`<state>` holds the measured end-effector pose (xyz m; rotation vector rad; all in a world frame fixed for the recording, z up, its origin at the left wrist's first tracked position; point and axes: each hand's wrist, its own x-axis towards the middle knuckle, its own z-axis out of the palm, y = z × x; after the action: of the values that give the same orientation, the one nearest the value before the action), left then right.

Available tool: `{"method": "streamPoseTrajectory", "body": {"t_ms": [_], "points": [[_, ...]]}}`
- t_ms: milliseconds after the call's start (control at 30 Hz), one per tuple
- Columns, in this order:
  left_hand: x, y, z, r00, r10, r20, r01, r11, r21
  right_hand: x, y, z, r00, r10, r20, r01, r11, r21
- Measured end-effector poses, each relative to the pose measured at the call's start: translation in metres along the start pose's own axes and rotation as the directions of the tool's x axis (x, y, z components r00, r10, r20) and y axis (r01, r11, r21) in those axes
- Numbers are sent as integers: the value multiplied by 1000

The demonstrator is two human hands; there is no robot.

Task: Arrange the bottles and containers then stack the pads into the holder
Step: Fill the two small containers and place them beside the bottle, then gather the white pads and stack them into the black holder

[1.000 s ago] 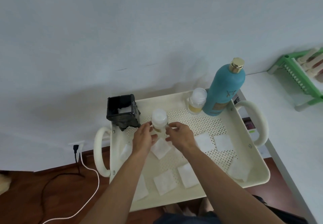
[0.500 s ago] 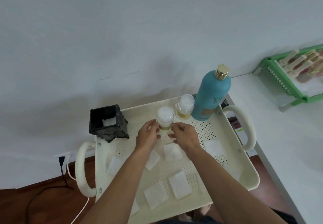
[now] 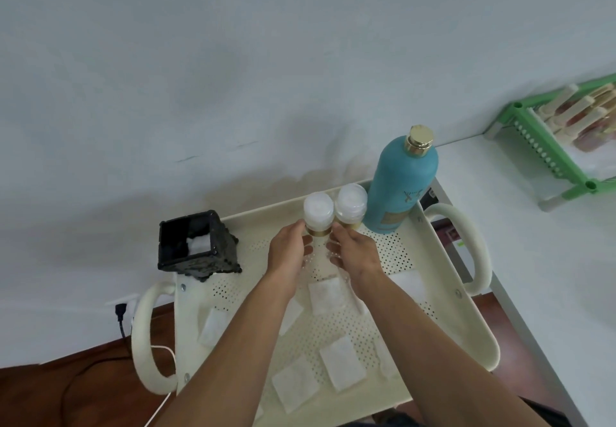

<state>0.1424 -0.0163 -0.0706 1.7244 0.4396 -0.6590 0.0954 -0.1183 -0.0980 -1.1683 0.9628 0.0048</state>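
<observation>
A cream perforated tray carries the items. At its back right stands a tall teal bottle with a gold cap. Beside it on the left is a small white-capped container. A second white-capped container touches that one, and my left hand and my right hand grip its lower body from both sides. A black square holder at the tray's back left corner has a white pad inside. Several white square pads lie scattered on the tray floor, some hidden under my forearms.
A white wall rises right behind the tray. A white table adjoins on the right, with a green rack holding items at its far end. A cable and plug hang at the lower left above a wooden floor.
Both hands carried the white-capped container from the tray's middle to the back right, until it stands against the other small container beside the teal bottle.
</observation>
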Motion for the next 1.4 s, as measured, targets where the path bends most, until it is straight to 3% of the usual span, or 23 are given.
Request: {"method": "streamPoseTrajectory", "body": {"t_ms": [267, 600, 733, 833, 900, 1000, 1167, 1300, 1400], "points": [[1, 2, -1, 1000, -10, 12, 10, 1000, -2, -3, 1, 3, 1000, 8, 8, -9, 997, 71], [-19, -13, -43, 998, 26, 61, -34, 990, 140, -24, 4, -4, 998, -43, 52, 40, 998, 55], [-30, -25, -71, 996, 89, 15, -90, 961, 262, -35, 13, -3, 992, -43, 116, 49, 998, -46], [-37, -37, -93, 991, 128, -42, -107, 938, 330, -44, 22, 4, 987, -38, 154, 72, 972, -223], [-41, -44, -107, 980, 187, -66, -141, 890, 434, -49, 30, 11, 983, -66, 173, 125, 925, -358], [-43, -54, -121, 965, 251, -76, -139, 733, 665, -55, 43, 22, 971, -116, 209, 215, 809, -547], [-51, -67, -127, 981, 186, -53, -38, 454, 890, -61, 60, 30, 952, -184, 245, 306, 587, -749], [-51, -78, -130, 986, 156, -55, -7, 368, 930, -66, 74, 31, 927, -243, 285, 361, 375, -854], [-50, -81, -129, 980, 198, -29, -46, 366, 929, -68, 81, 27, 899, -308, 310, 399, 287, -871]]}}
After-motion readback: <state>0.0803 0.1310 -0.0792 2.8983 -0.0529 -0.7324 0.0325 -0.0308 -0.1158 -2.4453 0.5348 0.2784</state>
